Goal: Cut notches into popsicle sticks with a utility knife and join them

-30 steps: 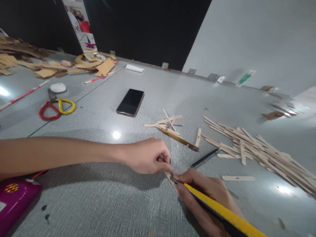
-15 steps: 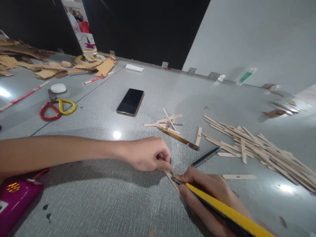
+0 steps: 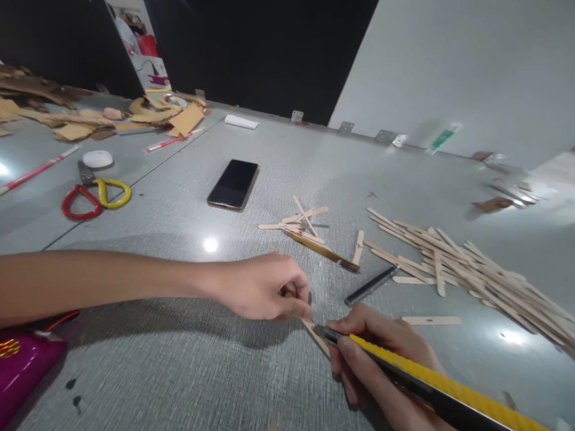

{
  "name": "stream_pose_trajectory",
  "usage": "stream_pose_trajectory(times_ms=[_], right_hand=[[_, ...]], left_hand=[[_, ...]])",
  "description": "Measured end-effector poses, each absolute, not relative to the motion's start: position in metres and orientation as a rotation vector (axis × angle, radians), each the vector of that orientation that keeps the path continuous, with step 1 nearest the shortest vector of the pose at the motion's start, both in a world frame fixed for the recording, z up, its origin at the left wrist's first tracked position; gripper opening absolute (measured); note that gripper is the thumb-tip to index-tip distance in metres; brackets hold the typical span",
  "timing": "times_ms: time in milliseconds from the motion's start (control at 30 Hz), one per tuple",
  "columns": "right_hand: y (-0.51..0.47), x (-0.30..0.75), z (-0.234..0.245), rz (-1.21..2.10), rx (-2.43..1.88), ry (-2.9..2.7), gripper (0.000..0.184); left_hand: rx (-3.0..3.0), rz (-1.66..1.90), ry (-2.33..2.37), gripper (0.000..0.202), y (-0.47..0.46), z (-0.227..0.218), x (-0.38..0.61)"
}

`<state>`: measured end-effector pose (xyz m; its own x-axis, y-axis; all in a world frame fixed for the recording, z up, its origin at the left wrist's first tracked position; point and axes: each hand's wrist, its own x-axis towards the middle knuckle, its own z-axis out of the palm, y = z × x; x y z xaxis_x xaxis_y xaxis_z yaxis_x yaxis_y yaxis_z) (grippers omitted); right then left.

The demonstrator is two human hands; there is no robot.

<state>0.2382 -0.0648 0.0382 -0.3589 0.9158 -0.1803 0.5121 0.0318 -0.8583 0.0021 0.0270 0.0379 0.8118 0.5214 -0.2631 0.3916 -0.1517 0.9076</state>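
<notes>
My left hand (image 3: 269,288) is closed, its thumb and fingers pinching one end of a flat wooden craft stick (image 3: 318,339) on the table. The stick slants down toward my right hand (image 3: 381,359), which is wrapped round a yellow and black utility knife (image 3: 417,374). The knife's dark blade end lies at the stick, close to my left fingertips; whether it cuts in cannot be made out. Just beyond my right hand lies a black pen-like rod (image 3: 372,285). A single craft stick (image 3: 432,321) with a dark spot rests right of the hand.
A pile of craft sticks (image 3: 476,269) spreads at the right. Cut stick pieces (image 3: 305,220) lie beside a thin brown-gold tool (image 3: 321,250). Farther off are a phone (image 3: 233,184), scissors (image 3: 96,196) and cardboard scraps (image 3: 148,114). A purple device (image 3: 31,371) sits at lower left.
My right hand and the knife have shifted slightly right and down, drawing the blade end back a little from my left fingertips. The left hand keeps its pinch. The view has moved slightly.
</notes>
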Motion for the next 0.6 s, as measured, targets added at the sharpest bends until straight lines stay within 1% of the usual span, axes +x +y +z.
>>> stream_pose_trajectory(times_ms=[167,400,433,500,600], right_hand=[[-0.063,0.238,0.041,1.333,-1.465,-1.826,0.042],[-0.060,0.244,0.041,1.493,-1.446,-1.742,0.038],[-0.061,0.245,0.040,1.472,-1.445,-1.764,0.036],[-0.061,0.247,0.037,1.325,-1.425,-1.886,0.031],[-0.061,0.250,0.029,0.943,-1.206,-2.208,0.012]], left_hand=[[1.772,0.157,0.710,0.027,0.026,0.037,0.003],[1.791,0.206,0.761,0.025,0.024,0.035,0.005],[1.785,0.207,0.765,0.026,0.023,0.035,0.005],[1.774,0.198,0.771,0.028,0.023,0.036,0.005],[1.800,0.166,0.786,0.029,0.023,0.039,0.005]])
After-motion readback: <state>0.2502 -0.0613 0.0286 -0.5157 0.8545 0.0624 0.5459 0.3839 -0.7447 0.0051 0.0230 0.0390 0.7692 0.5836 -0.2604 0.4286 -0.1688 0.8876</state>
